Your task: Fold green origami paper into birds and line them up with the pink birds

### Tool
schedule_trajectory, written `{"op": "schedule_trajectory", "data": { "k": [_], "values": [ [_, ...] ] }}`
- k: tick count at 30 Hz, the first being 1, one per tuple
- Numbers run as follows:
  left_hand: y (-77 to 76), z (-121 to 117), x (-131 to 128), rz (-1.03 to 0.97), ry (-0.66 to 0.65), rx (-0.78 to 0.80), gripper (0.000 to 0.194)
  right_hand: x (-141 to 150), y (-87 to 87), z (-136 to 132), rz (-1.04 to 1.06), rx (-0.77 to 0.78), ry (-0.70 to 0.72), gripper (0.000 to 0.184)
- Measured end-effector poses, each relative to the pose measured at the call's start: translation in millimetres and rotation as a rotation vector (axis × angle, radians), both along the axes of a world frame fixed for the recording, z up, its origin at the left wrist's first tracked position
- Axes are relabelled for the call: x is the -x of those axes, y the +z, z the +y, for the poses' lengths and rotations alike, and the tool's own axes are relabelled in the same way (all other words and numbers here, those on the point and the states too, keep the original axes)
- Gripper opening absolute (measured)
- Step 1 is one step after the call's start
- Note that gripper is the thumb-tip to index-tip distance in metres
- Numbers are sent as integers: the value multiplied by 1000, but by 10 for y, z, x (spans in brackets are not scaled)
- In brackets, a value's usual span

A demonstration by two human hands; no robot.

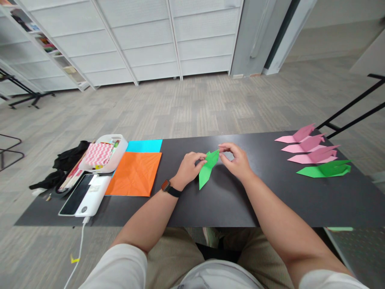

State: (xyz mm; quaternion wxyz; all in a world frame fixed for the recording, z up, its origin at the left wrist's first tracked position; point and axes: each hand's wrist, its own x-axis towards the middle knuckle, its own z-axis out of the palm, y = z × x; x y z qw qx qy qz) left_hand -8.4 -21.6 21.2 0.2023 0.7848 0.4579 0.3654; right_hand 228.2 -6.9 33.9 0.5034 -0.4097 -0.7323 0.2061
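Note:
A folded green paper piece [207, 170], long and pointed, is held just above the black table [228, 200]. My left hand [190, 167] pinches its upper left side; a dark watch sits on that wrist. My right hand [236, 159] pinches the top tip of the same piece with thumb and forefinger. The piece's lower point hangs toward me.
At the right of the table lie three folded pink paper pieces [309, 146] and one green one [326, 169]. At the left are an orange sheet [135, 174] over a blue sheet [146, 145], a white bin of patterned paper [104, 154], a white device with a cable [86, 196], and black cloth [67, 158].

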Motion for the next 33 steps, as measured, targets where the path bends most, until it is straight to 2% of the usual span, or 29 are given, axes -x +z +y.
{"op": "schedule_trajectory", "data": {
  "k": [10,27,33],
  "values": [
    [-21,6,-3,-83,-19,75,11,-16,-8,23,6,-159,29,17],
    [-3,-7,-7,-191,-48,41,11,-31,71,-17,60,-137,71,11],
    [-40,-1,-8,-211,-49,64,11,-5,68,-33,73,-131,42,14]
  ]
}}
